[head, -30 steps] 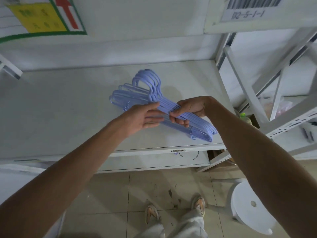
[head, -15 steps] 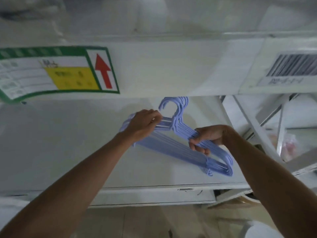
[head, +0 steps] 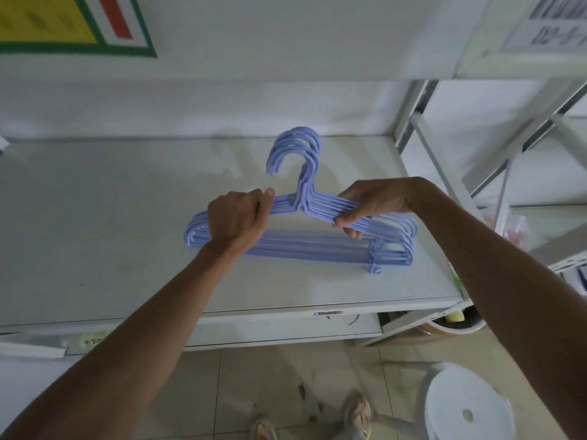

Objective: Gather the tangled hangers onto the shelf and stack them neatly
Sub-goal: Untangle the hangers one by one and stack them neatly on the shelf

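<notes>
The left hand (head: 236,219) is clenched round the left shoulder of the blue hangers (head: 305,239), thumb up beside the necks; the right hand (head: 371,203) pinches the right shoulder, fingers (head: 347,231) curled under; the bunch is nested, hooks aligned and pointing away, over the white shelf (head: 95,236); a white stool (head: 467,408) stands on the floor below.

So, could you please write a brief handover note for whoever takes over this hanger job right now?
Left hand: closed on the left shoulders of the hanger bundle.
Right hand: closed on the right shoulders.
Bundle: over the white shelf, hooks aligned, pointing away.
Done: hangers gathered into one stack.
Left: set the stack flat on the shelf, square the ends, let go.
</notes>
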Action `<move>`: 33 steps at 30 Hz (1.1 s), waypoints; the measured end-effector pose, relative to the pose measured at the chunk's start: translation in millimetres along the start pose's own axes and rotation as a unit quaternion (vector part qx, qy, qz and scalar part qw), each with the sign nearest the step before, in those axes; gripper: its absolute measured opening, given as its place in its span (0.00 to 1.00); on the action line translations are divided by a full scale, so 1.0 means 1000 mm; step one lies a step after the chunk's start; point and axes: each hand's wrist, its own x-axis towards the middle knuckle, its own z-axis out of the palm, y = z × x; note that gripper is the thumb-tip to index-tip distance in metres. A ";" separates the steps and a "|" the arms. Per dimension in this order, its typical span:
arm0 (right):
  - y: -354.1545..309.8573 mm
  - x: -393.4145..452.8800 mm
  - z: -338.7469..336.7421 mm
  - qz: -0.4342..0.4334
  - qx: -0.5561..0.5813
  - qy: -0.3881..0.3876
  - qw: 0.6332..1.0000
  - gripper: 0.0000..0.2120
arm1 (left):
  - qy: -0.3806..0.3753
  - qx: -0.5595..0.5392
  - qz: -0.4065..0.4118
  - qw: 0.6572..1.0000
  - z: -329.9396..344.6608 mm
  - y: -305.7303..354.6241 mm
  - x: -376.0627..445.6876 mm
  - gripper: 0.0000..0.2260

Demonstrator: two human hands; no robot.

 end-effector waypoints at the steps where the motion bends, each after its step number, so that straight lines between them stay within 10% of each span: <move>1: -0.007 -0.003 0.000 -0.008 -0.043 0.037 0.998 0.10 | 0.011 0.002 -0.005 1.000 0.000 -0.002 -0.001 0.28; 6: -0.009 -0.010 0.042 -0.016 -0.111 0.275 0.955 0.12 | 0.081 -0.001 -0.060 0.995 0.000 0.001 -0.013 0.27; 11: 0.007 0.020 0.111 0.003 -0.341 0.577 0.742 0.24 | 0.077 -0.018 -0.059 0.995 0.001 0.003 -0.021 0.26; 15: 0.007 0.025 0.115 0.021 -0.345 0.666 0.661 0.25 | 0.094 -0.028 -0.019 0.995 -0.001 -0.003 -0.026 0.22; 22: 0.016 0.015 0.113 -0.040 -0.355 0.618 0.700 0.25 | 0.037 -0.052 0.120 0.991 -0.011 -0.029 -0.041 0.17; 33: 0.028 0.009 0.111 -0.107 -0.441 0.565 0.688 0.30 | 0.088 -0.029 -0.023 0.995 -0.009 -0.008 -0.041 0.29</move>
